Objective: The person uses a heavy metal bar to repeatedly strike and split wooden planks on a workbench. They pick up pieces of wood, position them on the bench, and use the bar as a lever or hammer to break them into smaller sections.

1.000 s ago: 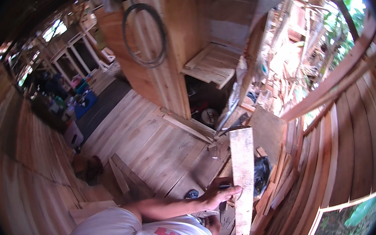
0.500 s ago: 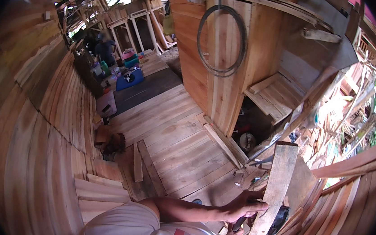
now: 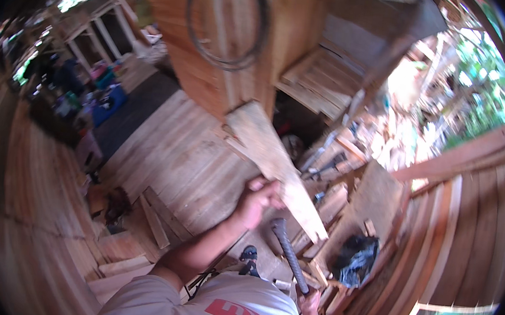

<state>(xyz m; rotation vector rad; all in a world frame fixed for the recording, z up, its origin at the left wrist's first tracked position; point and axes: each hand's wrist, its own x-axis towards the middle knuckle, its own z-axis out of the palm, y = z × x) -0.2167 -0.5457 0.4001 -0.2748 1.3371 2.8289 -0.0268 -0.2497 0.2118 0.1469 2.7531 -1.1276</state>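
My left hand [image 3: 255, 203] is closed on the near edge of a pale wooden board [image 3: 282, 169], its fingers curled. The board is held up at a slant, its wide end toward the cabinet and its narrow end toward the lower right. Low in the view, my right hand [image 3: 309, 303] grips a dark rod-like tool with a ribbed, wrapped surface [image 3: 289, 252]. The tool points up toward the board's underside, apart from my left hand. What kind of tool it is cannot be made out.
A wooden cabinet [image 3: 212, 74] with a hanging coil [image 3: 263, 37] stands ahead. Black plastic [image 3: 355, 260] and scrap wood lie at the right, beside a plank wall [image 3: 439, 236]. Loose planks [image 3: 155, 218] rest on the floor at the left, and a person is far back.
The board has swung from near upright to a leftward slant, and my left hand has moved up and left with it. My right hand and its tool have come apart from the board. The view has shifted.
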